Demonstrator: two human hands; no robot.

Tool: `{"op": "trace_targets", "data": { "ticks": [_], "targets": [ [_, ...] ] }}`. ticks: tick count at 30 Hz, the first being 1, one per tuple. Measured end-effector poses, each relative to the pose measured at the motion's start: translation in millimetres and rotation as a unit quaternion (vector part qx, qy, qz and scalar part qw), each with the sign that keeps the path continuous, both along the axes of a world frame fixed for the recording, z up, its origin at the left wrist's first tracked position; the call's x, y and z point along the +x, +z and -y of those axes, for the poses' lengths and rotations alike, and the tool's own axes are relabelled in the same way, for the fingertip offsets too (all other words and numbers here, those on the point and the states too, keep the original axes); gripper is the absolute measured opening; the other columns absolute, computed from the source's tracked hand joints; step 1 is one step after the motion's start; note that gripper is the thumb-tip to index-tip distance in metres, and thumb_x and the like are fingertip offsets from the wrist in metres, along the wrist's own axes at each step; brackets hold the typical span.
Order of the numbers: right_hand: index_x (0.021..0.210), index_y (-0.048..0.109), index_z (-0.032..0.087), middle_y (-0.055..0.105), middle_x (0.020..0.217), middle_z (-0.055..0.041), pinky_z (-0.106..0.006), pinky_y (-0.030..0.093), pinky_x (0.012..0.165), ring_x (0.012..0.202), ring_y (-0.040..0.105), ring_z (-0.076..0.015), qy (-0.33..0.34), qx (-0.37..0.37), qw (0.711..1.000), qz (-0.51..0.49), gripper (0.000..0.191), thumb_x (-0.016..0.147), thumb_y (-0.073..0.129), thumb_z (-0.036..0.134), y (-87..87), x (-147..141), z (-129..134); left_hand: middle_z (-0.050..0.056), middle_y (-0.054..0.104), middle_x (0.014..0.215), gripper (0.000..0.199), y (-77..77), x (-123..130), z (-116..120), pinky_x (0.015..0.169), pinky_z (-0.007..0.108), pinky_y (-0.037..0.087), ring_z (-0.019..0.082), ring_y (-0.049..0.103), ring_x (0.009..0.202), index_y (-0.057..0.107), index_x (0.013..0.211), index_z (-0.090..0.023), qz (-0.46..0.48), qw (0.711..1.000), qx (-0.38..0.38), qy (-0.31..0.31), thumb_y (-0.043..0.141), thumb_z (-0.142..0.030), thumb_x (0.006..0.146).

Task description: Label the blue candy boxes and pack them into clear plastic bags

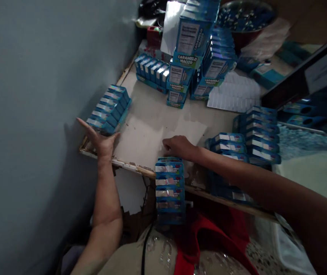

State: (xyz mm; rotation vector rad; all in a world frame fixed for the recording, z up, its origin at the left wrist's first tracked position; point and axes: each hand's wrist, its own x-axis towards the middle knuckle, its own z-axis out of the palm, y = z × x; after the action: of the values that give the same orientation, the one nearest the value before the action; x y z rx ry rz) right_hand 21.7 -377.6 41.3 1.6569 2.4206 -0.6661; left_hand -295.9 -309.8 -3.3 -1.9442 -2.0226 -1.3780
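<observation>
My left hand (103,145) is at the near end of a blue candy box tray (110,109) beside the wall. Its thumb and fingers are spread wide across that end, touching or almost touching it. My right hand (179,147) has its fingers curled in, just beyond the far end of another tray of blue boxes (169,191). Whatever may be inside those fingers is hidden. This second tray juts past the table's front edge towards my body. Clear wrapping shines on its boxes.
Stacked "Caramelo Macizo" trays (187,59) stand at the back of the white table (149,122), beside a lower tray (152,72). More blue boxes (262,133) line the right side, partly under my right forearm. A bowl (246,17) sits behind. The wall (37,114) closes off the left.
</observation>
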Motion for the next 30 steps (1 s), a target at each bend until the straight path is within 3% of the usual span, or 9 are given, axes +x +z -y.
{"op": "trace_targets", "data": {
  "ticks": [1,3,5,8,14,17,20,24,30],
  "targets": [
    [0.099,0.069,0.021,0.077,0.102,-0.0057,-0.029,0.020,0.063,0.092,0.065,-0.0201,-0.021,0.017,1.000,-0.001,0.022,0.090,0.076,0.040,0.2,0.0,0.4,0.021,0.037,0.162,0.143,2.6,6.3,6.8,0.123,0.054,0.036,0.041,0.035,0.153,0.013,0.165,-0.013,0.006,0.999,0.021,0.035,0.092,-0.069,0.059],
    [0.100,0.069,0.021,0.078,0.102,-0.0055,-0.029,0.021,0.064,0.091,0.066,-0.0200,-0.061,0.052,0.997,-0.002,0.025,0.091,0.076,0.044,-0.3,-0.3,0.9,0.021,0.038,0.163,0.127,7.5,29.6,26.0,0.124,0.058,0.035,0.042,0.035,0.153,0.028,0.162,-0.018,-0.008,0.998,0.060,0.013,0.094,-0.059,0.063],
    [0.100,0.069,0.021,0.078,0.102,-0.0053,-0.029,0.021,0.064,0.089,0.066,-0.0198,-0.087,0.078,0.993,-0.001,0.026,0.092,0.075,0.046,-1.9,-0.8,0.8,0.018,0.054,0.152,0.094,9.9,61.8,43.6,0.118,0.053,0.044,0.036,0.050,0.143,0.045,0.153,-0.021,-0.022,0.990,0.066,-0.121,0.089,-0.051,0.076],
    [0.100,0.070,0.021,0.079,0.102,-0.0059,-0.030,0.021,0.063,0.087,0.066,-0.0202,-0.094,0.097,0.991,0.002,0.029,0.094,0.072,0.049,-4.8,-1.3,-0.6,0.010,0.072,0.129,0.052,9.2,106.5,50.7,0.106,0.045,0.054,0.027,0.066,0.121,0.066,0.130,-0.024,-0.041,0.942,0.011,-0.332,0.082,-0.046,0.085],
    [0.105,0.072,0.021,0.079,0.100,-0.0072,-0.031,0.025,0.064,0.086,0.067,-0.0216,-0.086,0.112,0.990,0.000,0.026,0.094,0.073,0.045,-7.2,0.8,-7.7,0.008,0.077,0.112,0.031,11.9,130.6,32.7,0.098,0.041,0.054,0.026,0.067,0.109,0.072,0.123,-0.021,-0.136,0.899,-0.028,-0.415,0.072,-0.030,0.094],
    [0.107,0.071,0.020,0.078,0.099,-0.0079,-0.031,0.027,0.065,0.087,0.067,-0.0224,-0.079,0.107,0.991,0.002,0.025,0.095,0.071,0.041,-4.6,-0.1,-9.2,0.010,0.075,0.113,0.023,11.6,133.9,31.4,0.098,0.040,0.052,0.027,0.065,0.111,0.073,0.115,-0.018,-0.189,0.897,-0.055,-0.397,0.069,-0.024,0.094],
    [0.110,0.069,0.020,0.077,0.103,-0.0082,-0.031,0.028,0.066,0.090,0.067,-0.0224,-0.051,0.100,0.994,-0.007,0.028,0.097,0.068,0.044,1.7,-1.5,-6.8,0.010,0.072,0.093,0.012,6.8,140.4,33.6,0.085,0.034,0.050,0.024,0.065,0.096,0.072,0.091,-0.018,-0.227,0.900,-0.094,-0.360,0.062,-0.020,0.096],
    [0.111,0.067,0.020,0.076,0.110,-0.0079,-0.030,0.027,0.065,0.096,0.067,-0.0220,-0.001,0.097,0.995,-0.009,0.031,0.103,0.059,0.048,11.6,3.0,0.4,0.007,0.065,0.081,0.020,0.1,138.9,42.0,0.073,0.032,0.044,0.022,0.060,0.083,0.065,0.077,-0.020,-0.204,0.944,-0.079,-0.248,0.058,-0.015,0.095],
    [0.119,0.069,0.016,0.076,0.113,-0.0167,-0.031,0.034,0.068,0.096,0.070,-0.0254,0.007,0.067,0.991,0.116,0.031,0.099,0.047,0.009,13.7,21.1,19.3,0.007,0.061,0.096,0.011,-3.0,124.7,70.3,0.073,0.032,0.041,0.021,0.057,0.084,0.062,0.081,-0.021,-0.129,0.976,-0.085,-0.152,0.062,-0.014,0.089]
  ]
}}
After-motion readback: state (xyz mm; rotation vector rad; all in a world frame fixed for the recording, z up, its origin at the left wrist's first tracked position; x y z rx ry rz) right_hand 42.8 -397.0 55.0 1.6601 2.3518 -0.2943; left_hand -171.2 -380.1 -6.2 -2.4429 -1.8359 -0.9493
